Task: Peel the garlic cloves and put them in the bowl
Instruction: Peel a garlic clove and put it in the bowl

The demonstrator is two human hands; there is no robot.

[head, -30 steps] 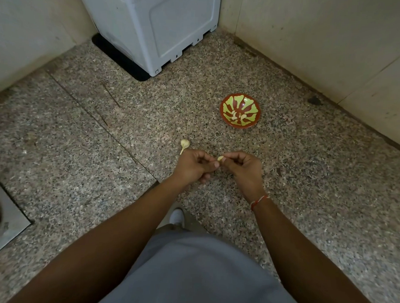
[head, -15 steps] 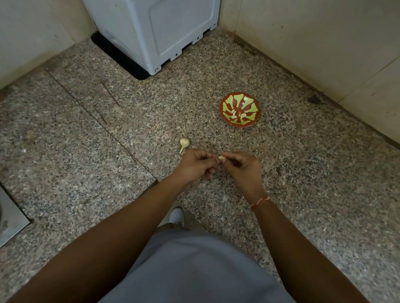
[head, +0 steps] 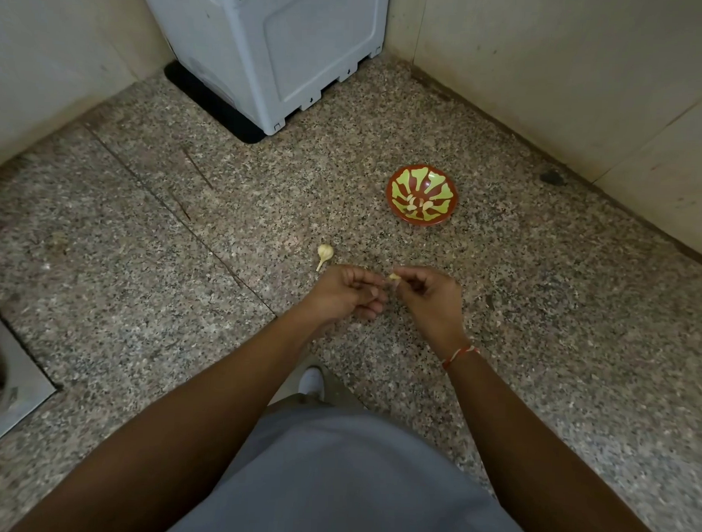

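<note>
A small pale garlic clove [head: 394,277] is pinched in the fingertips of my right hand [head: 430,296], low over the speckled stone floor. My left hand [head: 346,291] hangs just left of it with its fingers curled, a narrow gap away from the clove; whether it holds a bit of skin I cannot tell. A garlic bulb with a short stalk [head: 324,253] lies on the floor just beyond my left hand. The red bowl with a green pattern [head: 396,185] stands farther off to the right and holds several peeled cloves [head: 418,205].
A grey plastic appliance [head: 277,48] on a black mat stands in the far corner. Pale walls [head: 587,75] close the floor at the back and right. A metal floor drain [head: 3,381] sits at the left edge. My grey-clad knee and a white shoe [head: 311,380] are below.
My two hands were touching at the clove; now the left hand has drawn slightly away, leaving the clove in the right fingertips. The view has shifted a little.
</note>
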